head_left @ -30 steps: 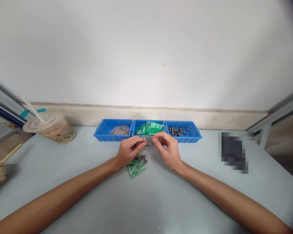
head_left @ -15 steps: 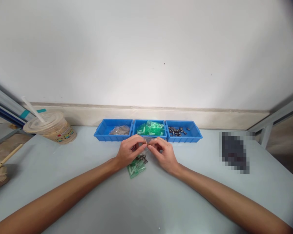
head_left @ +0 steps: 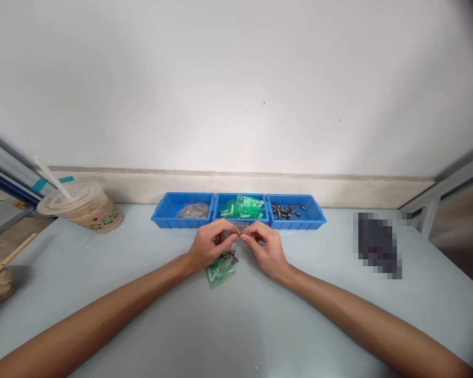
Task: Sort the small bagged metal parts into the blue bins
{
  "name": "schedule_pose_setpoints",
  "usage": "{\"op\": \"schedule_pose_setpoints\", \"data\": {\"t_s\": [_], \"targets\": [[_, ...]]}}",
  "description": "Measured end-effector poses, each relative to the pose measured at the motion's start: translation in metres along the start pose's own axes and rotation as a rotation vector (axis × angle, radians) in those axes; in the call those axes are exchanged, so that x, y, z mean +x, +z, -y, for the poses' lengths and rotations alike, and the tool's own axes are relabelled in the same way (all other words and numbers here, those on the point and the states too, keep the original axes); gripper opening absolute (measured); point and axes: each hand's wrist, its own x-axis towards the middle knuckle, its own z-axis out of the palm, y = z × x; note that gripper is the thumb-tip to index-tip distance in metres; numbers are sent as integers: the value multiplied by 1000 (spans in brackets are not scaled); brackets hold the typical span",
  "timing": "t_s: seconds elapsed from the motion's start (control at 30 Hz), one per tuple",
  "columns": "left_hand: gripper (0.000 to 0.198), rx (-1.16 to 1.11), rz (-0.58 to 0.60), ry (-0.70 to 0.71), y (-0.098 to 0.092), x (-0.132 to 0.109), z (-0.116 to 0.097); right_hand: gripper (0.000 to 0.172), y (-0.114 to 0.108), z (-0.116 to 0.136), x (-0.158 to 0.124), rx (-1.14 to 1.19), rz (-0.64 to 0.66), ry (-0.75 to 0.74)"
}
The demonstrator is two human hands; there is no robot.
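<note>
The left hand and the right hand meet over the table, in front of the trays, fingertips almost touching. Between them is a clear bag – both hands pinch it near its upper edge, thumb against forefinger, the other fingers curled in. A small tan strip shows at the fingertips; whether it is part of the bag or a separate piece, I cannot tell.

Just below the left hand, some dark screws lie beside a green packet, partly hidden by the fingers; whether the bag covers any of them is unclear.

Three blue trays stand in a row near the wall. The left tray holds a heap of clear plastic, the middle tray green packets, the right tray small dark metal parts.

Far to the left stands a lidded cup with a straw; nearer is a wooden stick. A dark, pixelated thing lies on the right – too blurred to name.
</note>
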Motion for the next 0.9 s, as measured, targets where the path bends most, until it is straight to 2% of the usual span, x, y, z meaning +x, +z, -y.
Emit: {"op": "schedule_pose_setpoints", "data": {"t_s": [0.17,0.53,0.7,0.9], "targets": [[14,-1,-23,23,0,-3,4,6,1,3,-1,34,0,1],[26,131,-90,65,1,-1,0,8,1,2,-2,23,6,-4],[24,146,-83,88,2,-2,1,10,1,4,-2,33,17,-3],[15,138,-53,183,2,-3,0,19,0,2,-2,48,28,-5]]}}
